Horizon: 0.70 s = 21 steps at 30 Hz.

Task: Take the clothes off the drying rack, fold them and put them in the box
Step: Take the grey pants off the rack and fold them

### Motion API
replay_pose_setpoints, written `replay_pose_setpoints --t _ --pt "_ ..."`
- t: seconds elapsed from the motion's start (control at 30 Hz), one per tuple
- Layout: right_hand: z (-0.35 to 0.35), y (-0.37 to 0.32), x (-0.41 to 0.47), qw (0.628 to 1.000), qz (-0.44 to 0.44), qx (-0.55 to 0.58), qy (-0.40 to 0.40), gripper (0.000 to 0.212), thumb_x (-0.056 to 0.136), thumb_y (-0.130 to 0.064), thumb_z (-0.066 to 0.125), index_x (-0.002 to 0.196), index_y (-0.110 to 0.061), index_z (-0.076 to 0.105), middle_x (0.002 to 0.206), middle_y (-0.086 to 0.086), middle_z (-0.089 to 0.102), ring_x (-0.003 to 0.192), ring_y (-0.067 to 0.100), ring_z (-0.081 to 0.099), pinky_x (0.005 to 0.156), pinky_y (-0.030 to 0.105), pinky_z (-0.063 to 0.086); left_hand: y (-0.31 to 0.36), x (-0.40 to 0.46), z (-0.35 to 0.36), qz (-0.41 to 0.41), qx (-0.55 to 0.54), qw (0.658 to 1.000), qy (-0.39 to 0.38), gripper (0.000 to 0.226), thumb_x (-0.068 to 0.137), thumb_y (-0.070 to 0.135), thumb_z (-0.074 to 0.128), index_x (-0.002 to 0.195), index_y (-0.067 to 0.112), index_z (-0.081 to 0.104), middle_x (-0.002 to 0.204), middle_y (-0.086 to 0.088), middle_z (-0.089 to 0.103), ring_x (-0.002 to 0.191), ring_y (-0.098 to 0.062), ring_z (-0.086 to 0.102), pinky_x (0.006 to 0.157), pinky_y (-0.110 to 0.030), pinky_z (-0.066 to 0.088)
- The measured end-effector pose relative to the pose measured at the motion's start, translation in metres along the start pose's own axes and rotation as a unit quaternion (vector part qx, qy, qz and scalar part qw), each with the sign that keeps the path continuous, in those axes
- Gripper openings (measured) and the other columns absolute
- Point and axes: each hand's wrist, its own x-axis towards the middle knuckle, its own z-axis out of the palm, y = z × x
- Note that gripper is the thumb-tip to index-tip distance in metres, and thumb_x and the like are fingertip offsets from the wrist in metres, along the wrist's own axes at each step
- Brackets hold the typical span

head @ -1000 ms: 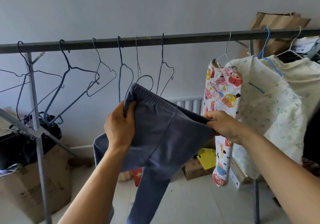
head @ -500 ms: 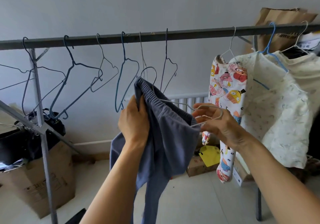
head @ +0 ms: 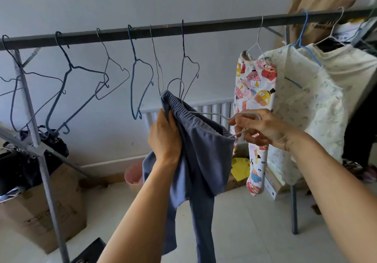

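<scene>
Blue-grey trousers (head: 195,156) hang just below the drying rack's rail (head: 183,30), bunched at the waistband in the left hand (head: 165,138), legs dangling toward the floor. Right hand (head: 263,129) pinches a white wire hanger (head: 234,118) poking from the waistband. Further along the rail hang cartoon-print leggings (head: 255,103) and a cream top (head: 310,103).

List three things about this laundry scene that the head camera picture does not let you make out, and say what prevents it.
- Left hand fingertips: wrapped behind the blue trousers, so hidden by the cloth.
- Trouser leg ends: cut off by the bottom edge of the head view.
- The wire hanger in the right hand: one end is hidden inside the waistband.
- Printing on the cardboard box: too small and blurred to read.
</scene>
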Motion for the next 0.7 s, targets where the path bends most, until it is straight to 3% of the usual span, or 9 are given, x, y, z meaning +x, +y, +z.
replay_pose_setpoints --t 0.07,0.13,0.27,0.43,0.6,0.7 --pt "0.001 0.0 -0.001 0.998 -0.027 0.015 0.049 0.029 0.084 -0.033 0.063 0.092 -0.007 0.072 0.076 0.01 0.066 0.038 0.014 0.036 0.036 0.017 0.021 0.003 -0.004 0.003 0.011 -0.044 0.999 -0.003 0.03 0.105 0.03 0.036 0.101 0.007 0.055 0.088 -0.008 0.063 0.077 -0.027 0.054 0.065 -0.033 0.032" --pt "0.0 0.0 -0.003 0.995 -0.05 0.047 0.073 0.031 0.086 -0.033 0.059 0.093 -0.005 0.07 0.076 0.01 0.068 0.034 0.013 0.035 0.036 0.016 0.022 0.006 -0.004 0.006 -0.014 -0.134 0.991 -0.02 0.031 0.106 0.029 0.036 0.094 0.01 0.058 0.082 0.001 0.06 0.072 -0.016 0.053 0.063 -0.031 0.036" --pt "-0.009 0.003 -0.01 0.989 -0.074 0.072 0.104 0.033 0.085 -0.029 0.059 0.093 0.002 0.067 0.07 0.012 0.067 0.032 0.014 0.039 0.033 0.017 0.029 0.006 0.005 0.011 -0.151 -0.275 0.945 -0.092 0.031 0.105 0.028 0.041 0.085 0.012 0.06 0.075 0.002 0.062 0.067 -0.009 0.055 0.055 -0.016 0.047" --pt "-0.028 -0.001 -0.014 0.979 -0.084 0.099 0.159 0.027 0.085 -0.03 0.062 0.094 -0.005 0.069 0.059 0.008 0.065 0.032 0.013 0.039 0.036 0.017 0.027 -0.001 0.01 0.016 -0.23 -0.287 0.927 -0.078 0.031 0.105 0.022 0.038 0.088 0.008 0.06 0.075 -0.003 0.06 0.071 -0.017 0.055 0.059 -0.025 0.048" --pt "-0.051 -0.017 -0.009 0.937 -0.119 0.142 0.296 0.02 0.089 -0.015 0.062 0.07 -0.009 0.067 0.049 0.004 0.057 0.028 0.011 0.033 0.033 0.015 0.02 -0.004 0.015 0.009 -0.164 -0.209 0.955 -0.134 0.038 0.094 0.031 0.061 0.069 0.004 0.057 0.063 -0.008 0.051 0.055 -0.014 0.045 0.05 -0.025 0.038" --pt "-0.05 -0.033 0.0 0.91 -0.171 0.11 0.361 0.02 0.091 -0.015 0.06 0.072 -0.012 0.065 0.048 0.002 0.057 0.029 0.012 0.033 0.035 0.015 0.021 -0.001 0.015 0.008 -0.163 -0.232 0.945 -0.163 0.037 0.09 0.035 0.068 0.081 -0.001 0.07 0.066 -0.005 0.063 0.057 -0.014 0.054 0.051 -0.02 0.045"
